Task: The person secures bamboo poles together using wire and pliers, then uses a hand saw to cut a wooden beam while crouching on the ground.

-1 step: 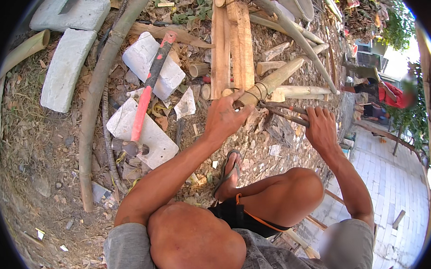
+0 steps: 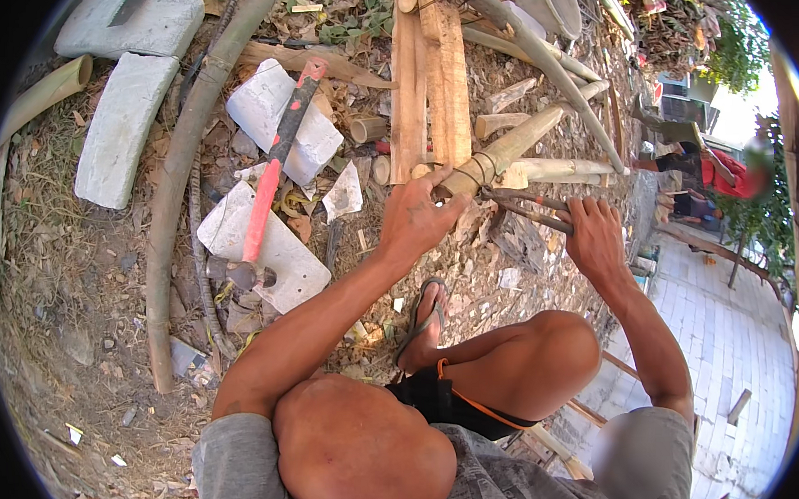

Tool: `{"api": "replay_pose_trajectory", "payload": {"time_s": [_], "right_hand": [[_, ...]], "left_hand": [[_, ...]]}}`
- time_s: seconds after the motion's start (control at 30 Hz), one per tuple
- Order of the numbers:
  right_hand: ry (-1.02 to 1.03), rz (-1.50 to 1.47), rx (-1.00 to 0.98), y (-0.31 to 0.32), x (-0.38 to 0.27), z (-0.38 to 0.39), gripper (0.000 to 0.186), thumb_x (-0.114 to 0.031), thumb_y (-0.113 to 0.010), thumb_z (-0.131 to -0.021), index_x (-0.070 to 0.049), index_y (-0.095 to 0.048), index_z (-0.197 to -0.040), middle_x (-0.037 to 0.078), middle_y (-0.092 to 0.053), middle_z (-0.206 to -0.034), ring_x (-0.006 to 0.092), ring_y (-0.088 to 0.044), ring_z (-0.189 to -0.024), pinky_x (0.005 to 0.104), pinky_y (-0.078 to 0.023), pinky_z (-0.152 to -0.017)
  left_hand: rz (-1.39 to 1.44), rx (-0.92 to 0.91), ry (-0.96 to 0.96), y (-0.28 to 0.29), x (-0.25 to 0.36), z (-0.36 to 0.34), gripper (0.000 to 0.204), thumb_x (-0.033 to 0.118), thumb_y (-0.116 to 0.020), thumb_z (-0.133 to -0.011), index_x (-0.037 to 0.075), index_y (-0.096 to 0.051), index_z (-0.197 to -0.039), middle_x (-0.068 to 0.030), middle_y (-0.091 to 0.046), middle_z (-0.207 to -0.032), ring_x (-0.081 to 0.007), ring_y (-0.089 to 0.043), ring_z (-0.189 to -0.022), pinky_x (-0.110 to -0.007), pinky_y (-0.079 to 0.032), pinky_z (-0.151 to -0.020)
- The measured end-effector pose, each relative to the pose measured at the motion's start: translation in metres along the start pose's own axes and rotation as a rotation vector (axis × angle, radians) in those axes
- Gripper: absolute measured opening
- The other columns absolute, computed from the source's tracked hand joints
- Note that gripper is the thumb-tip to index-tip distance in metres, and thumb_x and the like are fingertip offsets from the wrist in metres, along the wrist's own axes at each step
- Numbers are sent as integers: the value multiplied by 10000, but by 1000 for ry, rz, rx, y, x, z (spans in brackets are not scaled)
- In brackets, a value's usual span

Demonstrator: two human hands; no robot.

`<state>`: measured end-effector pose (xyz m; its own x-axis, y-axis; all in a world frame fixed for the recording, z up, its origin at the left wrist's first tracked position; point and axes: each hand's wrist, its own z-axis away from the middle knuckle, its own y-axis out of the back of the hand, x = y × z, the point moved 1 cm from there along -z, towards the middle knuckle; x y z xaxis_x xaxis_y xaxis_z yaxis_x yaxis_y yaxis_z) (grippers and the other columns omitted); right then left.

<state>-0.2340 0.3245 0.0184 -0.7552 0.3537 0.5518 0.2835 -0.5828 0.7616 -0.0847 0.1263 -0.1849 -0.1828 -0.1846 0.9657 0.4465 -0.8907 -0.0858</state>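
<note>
My left hand (image 2: 418, 216) is closed around the near end of a bamboo pole (image 2: 522, 144), beside two rough wooden planks (image 2: 446, 93). Dark wire (image 2: 483, 166) is looped around the pole just past my fingers. From the right, my right hand (image 2: 595, 236) grips the handles of dark metal pincers (image 2: 535, 208). Their jaws meet the wire at the pole's underside; whether they bite on it is too small to tell. Left of my hands, a hammer (image 2: 266, 202) with a red and black handle rests across broken white blocks (image 2: 298, 133).
A long curved pole (image 2: 175, 184) lies to the left, by more white slabs (image 2: 127, 128). A thinner bamboo pole (image 2: 543, 57) crosses at the upper right, near a pale bucket (image 2: 553, 6). A person in red (image 2: 725, 174) is far right, beyond a block wall (image 2: 721, 341).
</note>
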Motion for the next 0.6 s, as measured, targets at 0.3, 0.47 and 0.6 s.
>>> {"api": "replay_pose_trajectory", "payload": {"time_s": [0.3, 0.47, 0.6], "right_hand": [[12, -28, 24, 18, -16, 6, 176, -184, -600, -1029, -59, -632, -1148, 132, -646, -1006, 362, -636, -950, 521, -487, -852], [-90, -33, -22, 22, -30, 17, 257, -110, -639, -968, -50, -631, -1218, 174, -660, -1059, 378, -647, -985, 514, -489, -872], [-86, -105, -181, 33, -29, 15, 277, -208, -726, -944, -29, -658, -1145, 193, -717, -925, 413, -708, -882, 523, -542, -797]], "left_hand": [[-18, 24, -49, 5, -1, 0, 635, 404, -757, -860, -5, -704, -1344, -257, -754, -871, -393, -752, -849, -470, -579, -813], [4, -42, 53, 8, 5, 3, 631, 398, -752, -864, 20, -696, -1367, -242, -743, -817, -390, -752, -828, -476, -577, -807], [57, -42, 45, 9, 1, 1, 635, 407, -757, -863, 50, -694, -1385, -229, -743, -790, -389, -752, -817, -479, -578, -803]]}}
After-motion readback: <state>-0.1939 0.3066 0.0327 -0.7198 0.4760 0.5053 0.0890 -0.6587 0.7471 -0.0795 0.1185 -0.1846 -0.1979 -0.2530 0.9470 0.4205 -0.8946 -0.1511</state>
